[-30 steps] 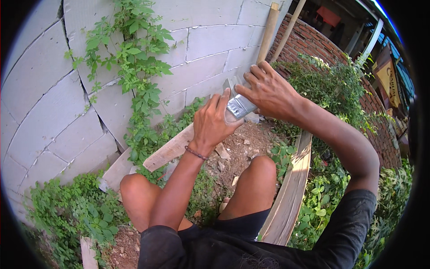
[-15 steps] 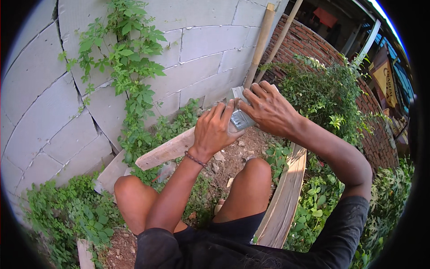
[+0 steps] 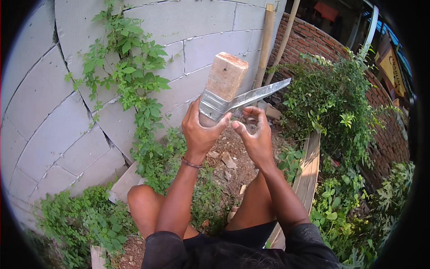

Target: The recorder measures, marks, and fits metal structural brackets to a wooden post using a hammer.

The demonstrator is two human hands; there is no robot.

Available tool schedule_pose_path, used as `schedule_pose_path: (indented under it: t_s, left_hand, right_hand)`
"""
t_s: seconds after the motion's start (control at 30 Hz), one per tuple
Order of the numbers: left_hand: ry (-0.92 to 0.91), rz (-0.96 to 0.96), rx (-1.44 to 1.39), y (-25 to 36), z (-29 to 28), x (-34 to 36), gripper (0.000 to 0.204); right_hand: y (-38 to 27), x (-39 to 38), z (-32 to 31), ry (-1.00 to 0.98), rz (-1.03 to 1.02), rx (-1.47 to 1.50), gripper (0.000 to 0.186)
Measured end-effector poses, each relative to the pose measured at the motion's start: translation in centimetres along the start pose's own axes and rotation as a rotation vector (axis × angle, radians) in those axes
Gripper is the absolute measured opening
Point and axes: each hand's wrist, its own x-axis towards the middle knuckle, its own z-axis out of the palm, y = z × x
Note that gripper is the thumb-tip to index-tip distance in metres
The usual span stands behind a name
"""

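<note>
My left hand (image 3: 199,132) is closed around a wooden beam piece (image 3: 225,77) and the thin metal strip bent against it. The beam's sawn end points up and away, with a small dark hole or nail mark on its face. Shiny and ribbed, the metal strip (image 3: 262,94) crosses the wood's lower face, then its free length slants off to the upper right. My right hand (image 3: 259,139) is just below that free length, fingers curled and thumb apart, with nothing seen between them. The lower part of the beam is hidden behind my left hand.
A long plank (image 3: 307,172) lies to the right of my knees. Ahead stands a grey block wall (image 3: 210,49) with a climbing vine (image 3: 130,67). Two poles (image 3: 265,45) lean in the corner by a brick wall (image 3: 309,40). Bushes (image 3: 322,98) grow at right; rubble (image 3: 228,160) covers the ground.
The beam has swung from pointing lower left to end-up in my left hand. My right hand has come off the metal and drawn back lower; the strip's free length now shows at right.
</note>
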Motion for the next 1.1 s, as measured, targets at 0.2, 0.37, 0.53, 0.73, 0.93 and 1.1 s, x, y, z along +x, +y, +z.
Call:
schedule_pose_path:
  t_s: [0.2,0.37,0.53,0.73,0.93,1.1]
  left_hand:
    - [0.052,-0.186,-0.374,0.6,-0.6,0.1,0.052]
    - [0.032,-0.249,-0.513,1.3,-0.6,-0.2,0.053]
    - [0.036,-0.292,-0.553,1.3,-1.0,0.0,0.054]
    - [0.039,-0.286,-0.660,1.3,-2.1,0.5,0.057]
    - [0.116,-0.332,-0.662,0.7,-2.1,0.4,0.060]
    - [0.080,-0.307,-0.641,0.6,-3.0,0.8,0.058]
  right_hand:
    - [-0.2,1.6,2.7,-0.073,0.250,0.762,0.053]
    - [-1.9,2.1,4.7,-0.156,0.263,1.095,0.054]
    - [-2.0,3.0,4.8,-0.218,0.180,0.970,0.035]
    - [-3.5,4.2,5.5,-0.283,0.108,1.058,0.030]
    - [-3.3,4.9,6.7,-0.347,0.148,1.029,0.033]
    - [-3.1,5.0,7.6,-0.320,0.129,1.003,0.037]
